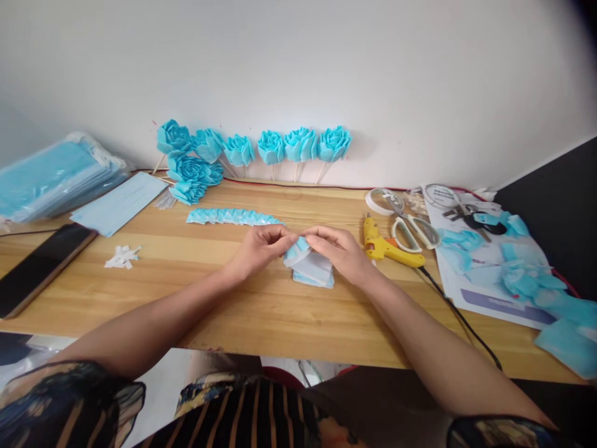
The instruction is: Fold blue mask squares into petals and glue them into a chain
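Observation:
Between the fingertips of both hands is a small blue-and-white fabric petal piece [297, 250]. My left hand [261, 247] pinches its left edge; my right hand [342, 252] pinches the upper right edge. Just below, a small stack of similar blue-and-white fabric pieces [313, 271] lies on the wooden table [261, 314], partly covered by the held piece and the right hand. Behind my left hand runs a row of overlapping folded blue petals [233, 216]. A yellow hot glue gun [389, 247] rests to the right of my right hand.
Blue fabric roses on sticks [271, 147] lean along the wall. At left are bagged blue masks [56, 174], a flat blue sheet [119, 202], a phone [41, 267] and white strips [122, 256]. White-handled scissors [422, 231], tape [385, 200] and blue scraps [527, 274] lie right.

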Tool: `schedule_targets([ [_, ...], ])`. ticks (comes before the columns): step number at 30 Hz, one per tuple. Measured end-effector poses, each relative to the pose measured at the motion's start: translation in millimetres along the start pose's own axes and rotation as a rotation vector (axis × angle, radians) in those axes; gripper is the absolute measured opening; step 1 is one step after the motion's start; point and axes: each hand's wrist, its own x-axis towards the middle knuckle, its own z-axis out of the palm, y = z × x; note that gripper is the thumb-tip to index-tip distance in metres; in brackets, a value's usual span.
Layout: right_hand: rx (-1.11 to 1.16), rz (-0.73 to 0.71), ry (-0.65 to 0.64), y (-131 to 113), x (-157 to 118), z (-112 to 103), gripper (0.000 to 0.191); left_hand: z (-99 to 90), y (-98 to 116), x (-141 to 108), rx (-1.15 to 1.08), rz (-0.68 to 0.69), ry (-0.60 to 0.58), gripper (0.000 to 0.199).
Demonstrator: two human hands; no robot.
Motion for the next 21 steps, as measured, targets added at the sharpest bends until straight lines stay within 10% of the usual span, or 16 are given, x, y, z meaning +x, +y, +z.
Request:
schedule_targets([
  [21,-0.098,-0.024,0.042,1.7,-0.5,2.8,0.019,-0.1,-6.9,0.5,-0.022,-0.019,0.063,0.042],
])
